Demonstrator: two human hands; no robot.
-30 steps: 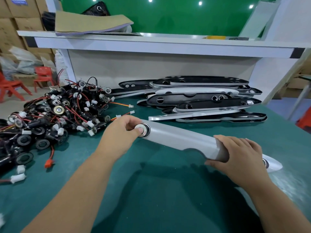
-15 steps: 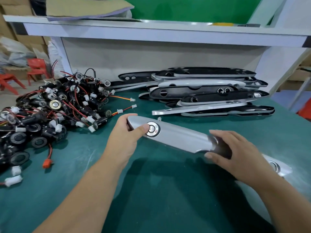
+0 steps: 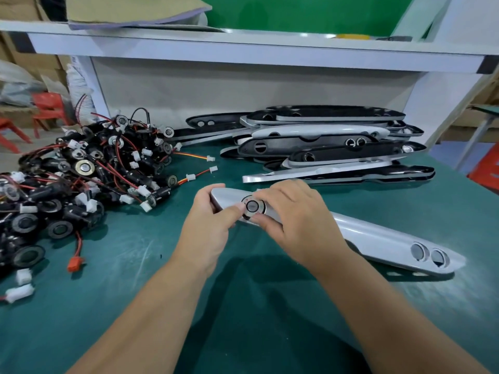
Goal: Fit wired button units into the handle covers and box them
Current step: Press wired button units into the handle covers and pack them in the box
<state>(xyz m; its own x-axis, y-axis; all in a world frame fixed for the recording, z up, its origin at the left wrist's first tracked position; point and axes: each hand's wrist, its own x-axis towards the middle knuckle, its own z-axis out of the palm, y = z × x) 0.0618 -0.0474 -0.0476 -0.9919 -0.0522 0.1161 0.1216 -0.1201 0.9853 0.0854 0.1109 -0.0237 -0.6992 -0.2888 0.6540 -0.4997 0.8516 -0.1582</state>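
A long silver handle cover [image 3: 378, 238] lies slanted on the green table, its far end at the left. A round button unit [image 3: 252, 206] sits in the hole near that end. My left hand [image 3: 208, 225] grips the cover's left end, thumb against the button's rim. My right hand [image 3: 294, 220] reaches over the cover and pinches the button between thumb and fingers. Two empty round holes [image 3: 428, 255] show at the cover's right end. A heap of black wired button units [image 3: 81, 174] lies at the left.
A stack of silver and black handle covers [image 3: 324, 147] lies behind my hands against the white shelf frame [image 3: 243, 52]. Loose white and red connectors [image 3: 74, 264] trail from the heap. Bare green table [image 3: 243, 319] lies in front of me. Red chairs stand far left.
My right hand has left the cover's middle and come up to the button at the left end. The cover's right end with its two holes is now uncovered.
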